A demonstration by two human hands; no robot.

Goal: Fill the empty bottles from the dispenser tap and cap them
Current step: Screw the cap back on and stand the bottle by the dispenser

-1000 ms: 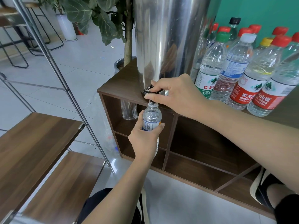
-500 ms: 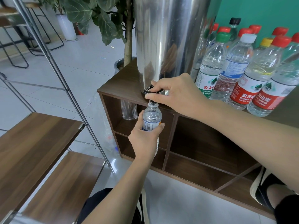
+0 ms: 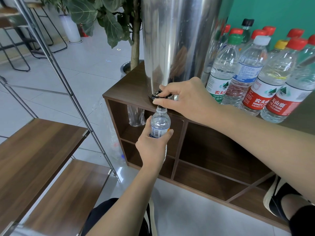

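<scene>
A tall steel dispenser [image 3: 172,40] stands on the brown cabinet [image 3: 129,86]. Its black tap [image 3: 157,95] sticks out over the cabinet's front edge. My right hand [image 3: 185,99] pinches the tap lever between thumb and fingers. Directly under the tap, my left hand [image 3: 153,145] grips a small clear uncapped bottle [image 3: 160,123] upright, with its mouth right at the spout. The bottle's lower half is hidden by my fingers. Several capped bottles [image 3: 265,79] with red, green, white and yellow caps stand to the right of the dispenser.
The cabinet has open cubby shelves [image 3: 213,150] below. A clear plastic bag [image 3: 135,115] hangs in the left cubby. A metal-framed wooden shelf unit [image 3: 34,150] stands at left, a potted plant [image 3: 110,23] behind the cabinet. A shoe [image 3: 276,196] shows at lower right.
</scene>
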